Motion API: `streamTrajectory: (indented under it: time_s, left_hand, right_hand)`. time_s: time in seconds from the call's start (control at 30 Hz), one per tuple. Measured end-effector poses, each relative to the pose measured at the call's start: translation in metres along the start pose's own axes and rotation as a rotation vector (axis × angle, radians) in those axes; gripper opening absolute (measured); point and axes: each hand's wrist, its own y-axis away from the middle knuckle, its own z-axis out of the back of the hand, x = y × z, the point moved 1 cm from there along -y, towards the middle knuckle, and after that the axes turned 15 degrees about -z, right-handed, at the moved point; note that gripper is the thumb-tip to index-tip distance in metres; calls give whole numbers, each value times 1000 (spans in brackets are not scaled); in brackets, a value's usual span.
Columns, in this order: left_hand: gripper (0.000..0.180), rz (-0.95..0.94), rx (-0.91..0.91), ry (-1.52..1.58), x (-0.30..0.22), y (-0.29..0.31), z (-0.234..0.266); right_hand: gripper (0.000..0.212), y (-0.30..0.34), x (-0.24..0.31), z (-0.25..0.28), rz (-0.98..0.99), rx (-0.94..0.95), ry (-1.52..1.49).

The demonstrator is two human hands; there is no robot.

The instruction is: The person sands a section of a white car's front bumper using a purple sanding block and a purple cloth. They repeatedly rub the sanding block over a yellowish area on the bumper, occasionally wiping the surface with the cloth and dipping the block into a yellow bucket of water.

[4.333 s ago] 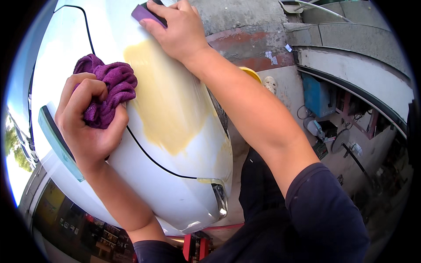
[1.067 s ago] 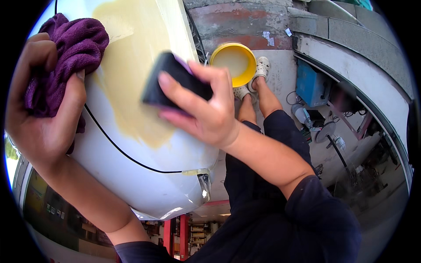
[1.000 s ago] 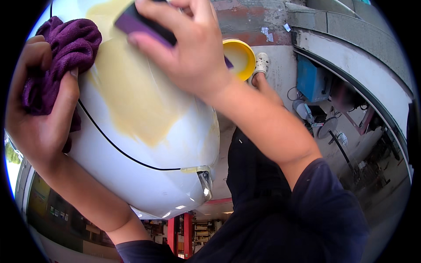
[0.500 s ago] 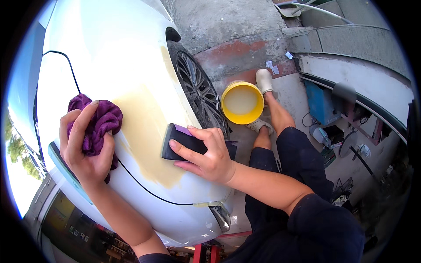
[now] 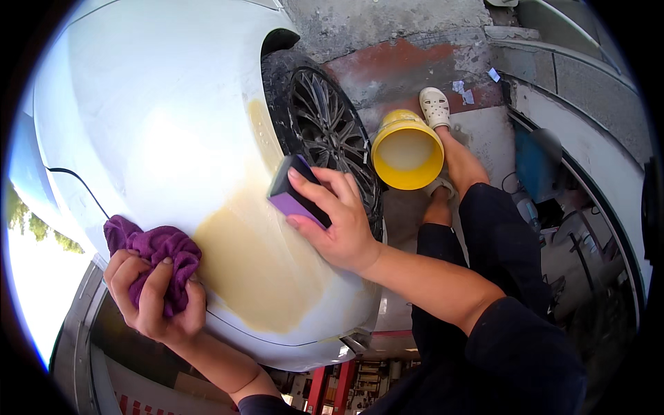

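My left hand [image 5: 162,304] is closed round a crumpled purple cloth [image 5: 166,242] over the white car's body panel [image 5: 138,138]. My right hand [image 5: 342,225] grips a black and purple sanding block [image 5: 299,188] between thumb and fingers. The block is at the panel's edge beside the wheel arch and looks tilted, with a purple side showing; whether its face lies flat on the panel I cannot tell. Between my hands spreads a matte beige patch [image 5: 256,277] on the paint. A narrower beige strip [image 5: 264,131] runs along the arch above the block.
Right of the panel is the black-tyred wheel [image 5: 325,117]. A yellow bucket [image 5: 408,155] of cloudy liquid stands on the concrete beside my foot in a pale clog [image 5: 435,107]. Paper scraps [image 5: 465,92] lie beyond. A blue box [image 5: 536,162] and assorted gear sit at the right.
My right hand has moved the block up along the panel edge toward the wheel arch and turned it. The view has shifted. My left hand still holds the cloth near the panel seam.
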Motion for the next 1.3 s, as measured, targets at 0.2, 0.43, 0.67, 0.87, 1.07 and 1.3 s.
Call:
streamTrajectory:
  time_s: [0.2, 0.43, 0.67, 0.87, 1.07, 1.3]
  left_hand:
    - [32, -113, 326, -6, -14, -49, -2]
    - [31, -52, 472, -66, -31, -79, -26]
    - [33, -77, 458, -56, -34, -79, -32]
    - [35, -77, 438, -36, -33, -81, -39]
    - [36, -41, 458, -24, -36, -80, -28]
    - [34, -57, 441, -19, -33, -82, -32]
  right_hand:
    - [57, -80, 0, -17, 37, -137, -33]
    - [60, -61, -2, -6, 26, -19, -18]
    - [55, -109, 11, -26, 64, -160, 14]
    - [57, -103, 9, -23, 20, -140, -8]
    - [63, -62, 10, -16, 64, -82, 39]
    - [58, -109, 13, -27, 24, -89, -4]
